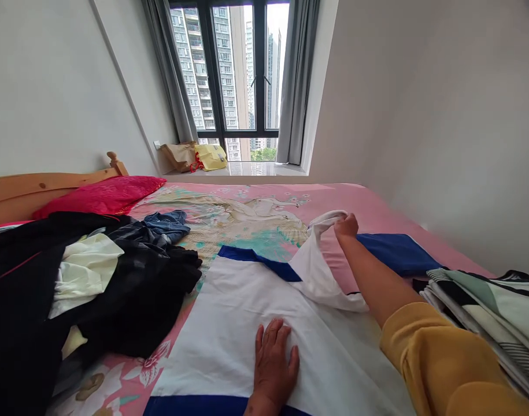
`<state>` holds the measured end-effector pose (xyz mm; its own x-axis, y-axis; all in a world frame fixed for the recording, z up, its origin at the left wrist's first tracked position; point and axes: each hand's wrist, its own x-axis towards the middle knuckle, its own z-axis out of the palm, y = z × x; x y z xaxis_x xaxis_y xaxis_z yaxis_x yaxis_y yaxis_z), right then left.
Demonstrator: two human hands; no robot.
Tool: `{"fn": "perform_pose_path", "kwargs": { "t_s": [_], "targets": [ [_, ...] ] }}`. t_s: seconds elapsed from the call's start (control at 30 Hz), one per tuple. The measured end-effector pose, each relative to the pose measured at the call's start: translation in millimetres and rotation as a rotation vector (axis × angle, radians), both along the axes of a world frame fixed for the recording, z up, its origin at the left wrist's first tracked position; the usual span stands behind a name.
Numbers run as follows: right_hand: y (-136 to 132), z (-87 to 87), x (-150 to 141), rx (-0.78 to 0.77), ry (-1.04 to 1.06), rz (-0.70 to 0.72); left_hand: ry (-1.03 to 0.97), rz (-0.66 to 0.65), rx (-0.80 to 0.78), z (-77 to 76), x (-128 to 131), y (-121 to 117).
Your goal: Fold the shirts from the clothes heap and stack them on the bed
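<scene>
A white garment with blue panels [229, 306] lies spread on the bed [342, 199], near and in the middle, one blue band along its near edge and more blue at its far end. The left hand [274, 364] rests palm down on the white cloth, its fingers released and slightly parted. The right hand [346, 225] reaches farther out, its fingers clenched on a white part of the same garment — this portion is lifted off the bed in a loose loop.

Just beyond the right forearm lies a folded blue cloth [396, 251]; near right stands a stack of folded clothes [494, 306]. On the left is a heap of dark clothes [151, 300] with a cream cloth [88, 263] in it and blue denim [169, 225] at its far side. A red pillow [103, 196] sits far left — by the wooden headboard [43, 193]. On the far windowsill, a brown bag [177, 155] touches a yellow bag [212, 157].
</scene>
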<state>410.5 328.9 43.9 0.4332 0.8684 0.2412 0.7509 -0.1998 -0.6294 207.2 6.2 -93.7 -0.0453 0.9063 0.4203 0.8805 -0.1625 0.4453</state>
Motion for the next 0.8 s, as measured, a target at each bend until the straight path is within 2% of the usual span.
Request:
{"fn": "perform_pose_path", "kwargs": {
  "t_s": [0.07,0.13,0.2,0.33,0.47,0.7,0.8],
  "targets": [
    [-2,2.1,15,-0.005,0.007,-0.076,0.004,-0.001,-0.005,0.6,0,0],
    [-8,-4.9,21,-0.014,-0.014,-0.071,0.009,-0.005,-0.007,0.6,0,1],
    [-16,-17.9,16,-0.028,-0.052,0.038,0.013,-0.008,-0.007,0.4,0,1],
    [-30,-47.6,-18,-0.101,-0.128,0.382,0.02,-0.009,-0.004,0.7,0,1],
    [-30,-69.4,-54,-0.183,-0.192,0.573,0.036,-0.005,0.014,2.1,0,0],
    [-16,-107.8,-75,-0.354,-0.259,0.617,0.019,-0.01,-0.003,2.8,0,-1],
    [-11,-116.1,-78,-0.383,-0.284,0.58,0.0,-0.012,-0.029,2.5,0,-1]
  ]
}}
